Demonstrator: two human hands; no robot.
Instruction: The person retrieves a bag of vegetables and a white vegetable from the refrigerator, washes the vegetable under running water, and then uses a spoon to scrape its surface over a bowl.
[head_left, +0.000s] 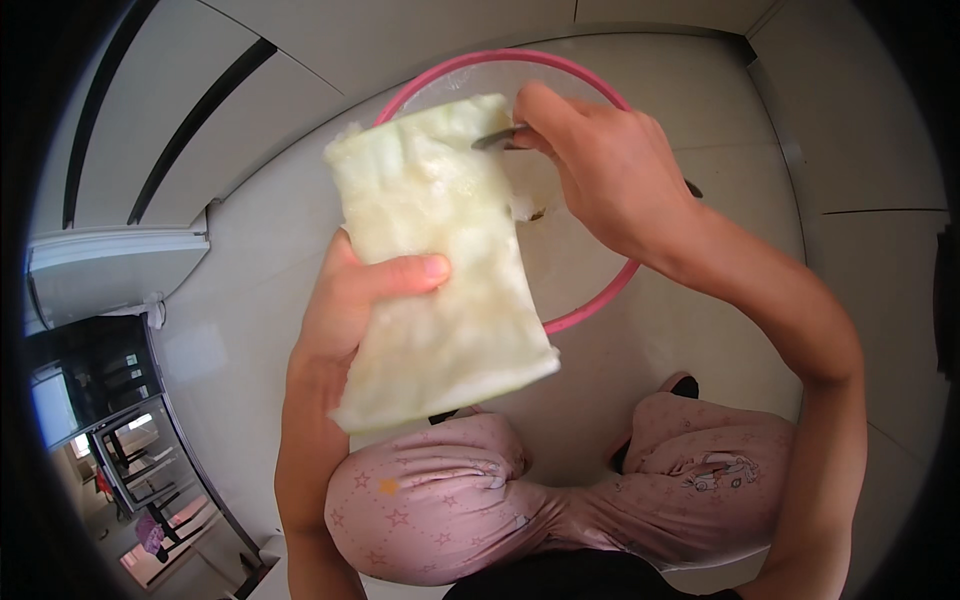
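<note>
My left hand (334, 300) holds up a large slab of pale green-white melon (442, 247), probably winter melon, with the thumb pressed across its wet, uneven inner flesh. The slab's thin green edge shows along the bottom. My right hand (622, 165) is closed around a metal utensil (495, 139), apparently a spoon, whose tip touches the flesh near the slab's upper right corner. Its other end sticks out behind the wrist. Beneath both hands stands a round container with a pink rim (592, 311), partly hidden by the slab. A shred of pulp (529, 206) hangs at the slab's right edge.
Pale floor tiles (247, 247) surround the container. Light cabinet fronts (420, 34) run behind it, with more panels (877, 150) on the right. My bent knees in pink printed trousers (427, 502) are close below the slab. A dark-framed glass door (150, 450) is at the left.
</note>
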